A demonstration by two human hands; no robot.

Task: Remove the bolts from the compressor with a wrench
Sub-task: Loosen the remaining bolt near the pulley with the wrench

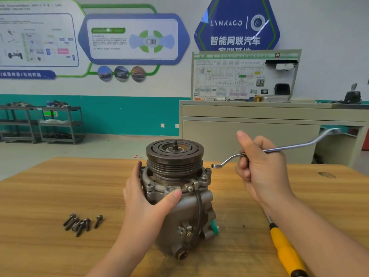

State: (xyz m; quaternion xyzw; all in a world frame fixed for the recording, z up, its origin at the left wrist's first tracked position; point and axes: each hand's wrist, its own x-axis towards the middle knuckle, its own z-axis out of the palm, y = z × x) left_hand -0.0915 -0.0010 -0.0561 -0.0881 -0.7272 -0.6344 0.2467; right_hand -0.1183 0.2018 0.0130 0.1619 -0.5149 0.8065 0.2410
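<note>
The wooden worktop (pixel 60 186) carries everything here. In the middle of it stands the compressor (pixel 179 206), upright, with its round grooved wheel on top. The left hand (pixel 147 204) wraps around the compressor's side, fingers curled behind it and thumb pressed on the front, so it cannot spin or tip. The right hand (pixel 259 168) is closed around the middle of the wrench (pixel 279 149) and holds it up in the air, just to the right of the wheel. The ring end of the wrench is near the top rim but not on any bolt yet. A yellow screwdriver (pixel 285 250) lies on the worktop under the right arm. A little pile of bolts (pixel 79 223) that are already out lies to the left, well apart from the compressor. A few bolt heads seem to sit on the rim at the right side, close to the ring. To do this step well, I think the ring should drop fully over one bolt head and sit flat before any pull. The left hand should keep a firm hold while the wrench turns. Each loose bolt should join the pile.
</note>
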